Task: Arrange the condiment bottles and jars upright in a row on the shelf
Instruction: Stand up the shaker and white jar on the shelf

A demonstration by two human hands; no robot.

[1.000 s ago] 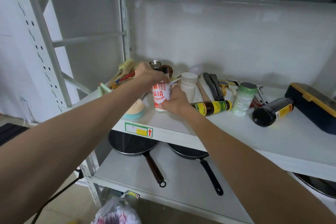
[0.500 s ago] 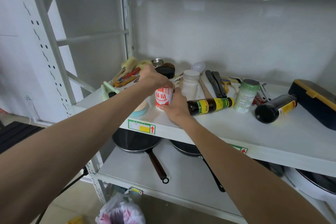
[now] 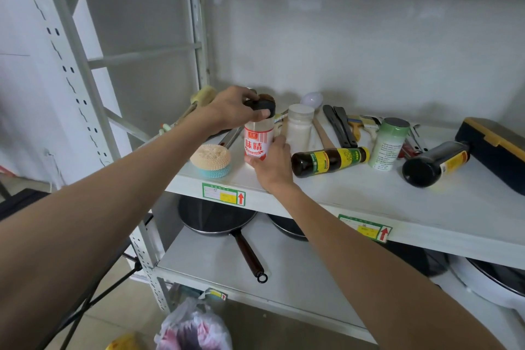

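Both hands hold an upright cylindrical seasoning jar (image 3: 258,140) at the white metal shelf's (image 3: 369,196) front-left: left hand (image 3: 235,111) grips its glossy black cap, right hand (image 3: 274,162) seemingly cups the red-labelled base. A dark glass bottle (image 3: 329,160) lies sideways just beside it.

Single head-worn view, forward and down, close over the shelf (image 3: 369,196).

I hold the red-labelled jar (image 3: 258,139) upright near the shelf (image 3: 369,196) front edge. The white jar (image 3: 299,126) and green-capped bottle (image 3: 389,143) stand; two dark bottles (image 3: 329,160) (image 3: 434,163) lie sideways.
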